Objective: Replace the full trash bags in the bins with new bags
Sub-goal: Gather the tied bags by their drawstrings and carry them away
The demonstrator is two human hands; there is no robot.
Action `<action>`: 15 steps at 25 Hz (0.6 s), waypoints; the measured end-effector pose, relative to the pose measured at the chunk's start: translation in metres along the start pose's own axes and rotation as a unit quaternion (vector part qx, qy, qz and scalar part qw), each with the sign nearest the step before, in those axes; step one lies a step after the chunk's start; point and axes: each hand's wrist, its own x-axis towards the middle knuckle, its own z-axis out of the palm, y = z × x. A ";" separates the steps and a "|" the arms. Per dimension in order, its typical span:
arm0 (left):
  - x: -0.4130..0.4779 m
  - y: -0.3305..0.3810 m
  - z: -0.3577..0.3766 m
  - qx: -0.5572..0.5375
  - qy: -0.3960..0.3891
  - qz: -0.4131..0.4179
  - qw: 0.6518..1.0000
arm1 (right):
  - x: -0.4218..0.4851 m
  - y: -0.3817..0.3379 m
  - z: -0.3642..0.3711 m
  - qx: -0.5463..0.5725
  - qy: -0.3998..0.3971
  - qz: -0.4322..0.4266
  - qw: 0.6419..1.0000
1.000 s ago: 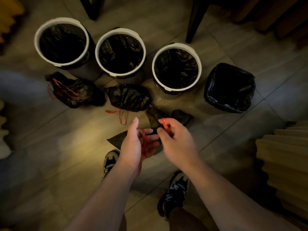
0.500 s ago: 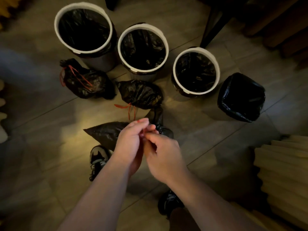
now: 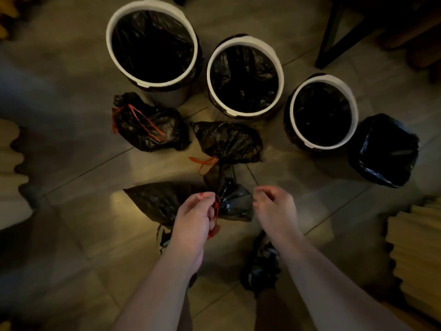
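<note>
1. The left forearm reaches forward and down from the bottom of the view. The left hand hangs knuckles-up over the tiled floor.
2. Its fingers are curled tight round the red drawstring at the gathered neck of a black trash bag, which lies on the floor just in front of the person's shoes.
3. The right hand hovers just right of that bag's neck, apart from it. Its fingers are loosely bent with nothing seen in them, though the fingertips are blurred.
4. Two more tied bags lie beyond, a left one and a middle one.
5. Behind them stand three white-rimmed bins, each with a black liner. A fourth bin at far right is wrapped in black plastic.
</note>
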 end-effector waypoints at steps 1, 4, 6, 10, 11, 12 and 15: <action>0.007 -0.004 0.000 -0.004 0.004 -0.003 1.000 | 0.020 -0.001 0.010 -0.016 0.004 -0.001 1.000; 0.029 -0.019 0.005 0.004 0.003 0.006 1.000 | 0.076 0.000 0.044 -0.089 -0.024 -0.044 0.995; 0.046 -0.035 0.007 0.020 0.014 0.007 1.000 | 0.111 0.000 0.074 -0.149 -0.070 -0.100 0.981; 0.084 -0.053 0.002 -0.055 0.035 -0.015 0.998 | 0.170 -0.007 0.134 -0.251 -0.139 -0.213 0.934; 0.094 -0.054 -0.002 -0.082 0.040 -0.013 0.996 | 0.183 -0.008 0.150 -0.282 -0.148 -0.235 0.918; 0.103 -0.053 -0.006 -0.109 0.044 -0.008 0.993 | 0.197 -0.010 0.164 -0.329 -0.148 -0.260 0.896; 0.122 -0.050 -0.015 -0.173 0.065 -0.001 0.983 | 0.235 -0.015 0.206 -0.507 -0.148 -0.315 0.788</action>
